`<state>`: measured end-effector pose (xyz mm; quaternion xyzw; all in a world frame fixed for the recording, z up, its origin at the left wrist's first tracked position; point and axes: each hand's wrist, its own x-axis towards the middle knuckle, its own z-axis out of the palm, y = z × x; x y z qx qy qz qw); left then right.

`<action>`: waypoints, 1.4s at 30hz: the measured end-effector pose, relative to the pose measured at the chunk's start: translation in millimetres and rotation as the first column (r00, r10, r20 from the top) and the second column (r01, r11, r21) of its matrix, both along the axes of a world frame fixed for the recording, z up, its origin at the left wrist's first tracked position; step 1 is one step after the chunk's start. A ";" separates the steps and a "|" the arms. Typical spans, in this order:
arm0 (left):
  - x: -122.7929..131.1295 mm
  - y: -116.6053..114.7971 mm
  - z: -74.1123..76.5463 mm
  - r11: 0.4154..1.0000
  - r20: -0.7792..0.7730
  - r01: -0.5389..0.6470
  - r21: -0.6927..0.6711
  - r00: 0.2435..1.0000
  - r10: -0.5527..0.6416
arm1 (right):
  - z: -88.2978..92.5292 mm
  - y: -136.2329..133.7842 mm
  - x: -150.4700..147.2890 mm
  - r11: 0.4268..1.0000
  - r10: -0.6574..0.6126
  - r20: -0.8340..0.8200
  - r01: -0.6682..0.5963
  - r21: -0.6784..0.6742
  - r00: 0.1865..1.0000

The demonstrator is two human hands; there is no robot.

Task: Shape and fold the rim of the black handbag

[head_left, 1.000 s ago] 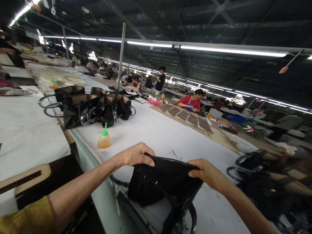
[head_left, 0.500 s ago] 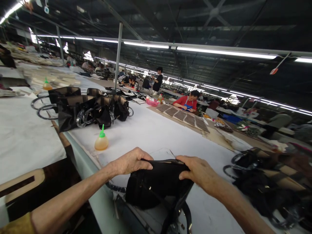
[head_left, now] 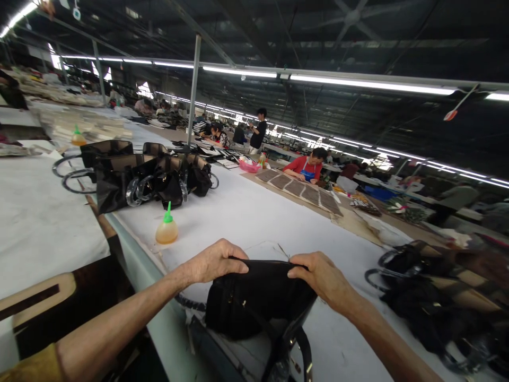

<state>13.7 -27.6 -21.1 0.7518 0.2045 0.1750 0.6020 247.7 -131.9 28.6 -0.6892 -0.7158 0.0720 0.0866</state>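
A black handbag (head_left: 258,297) rests at the near edge of the white-covered table, its top edge raised toward the far side. My left hand (head_left: 222,261) pinches that top edge at its left end, thumb on the near face. At the right end, my right hand (head_left: 318,278) grips the same edge between thumb and fingers. The bag's black handle (head_left: 305,353) hangs at the lower right. Beyond my left wrist stands a squeeze bottle (head_left: 166,229) with a green nozzle and amber liquid. A loose thread lies just behind the bag.
Several black handbags (head_left: 115,180) with wrapped ring handles stand at the left rear. More black bags (head_left: 433,297) lie at the right. Across the white table (head_left: 254,212), a person in red (head_left: 308,167) sits by brown panels (head_left: 298,188). A pink basket (head_left: 249,165) is behind.
My right thumb and fingers have shifted slightly left along the bag's top edge, which now looks more closed. My left hand keeps its hold.
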 end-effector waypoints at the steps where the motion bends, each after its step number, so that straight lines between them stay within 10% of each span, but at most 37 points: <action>1: 0.4 -0.5 0.2 1.000 0.001 -0.003 0.003 1.000 0.003 | -0.4 0.1 0.3 1.000 0.000 0.008 0.000 0.004 1.000; 31: -0.8 11.0 -2.9 0.978 -0.004 -0.037 -0.206 0.999 0.037 | -0.8 25.6 -10.7 0.979 -0.023 -0.220 -0.023 -0.203 0.975; 42: -4.9 7.3 4.1 0.999 0.023 -0.016 -0.029 1.000 0.016 | 6.1 29.3 -23.2 0.968 0.111 -0.276 -0.168 -0.189 0.955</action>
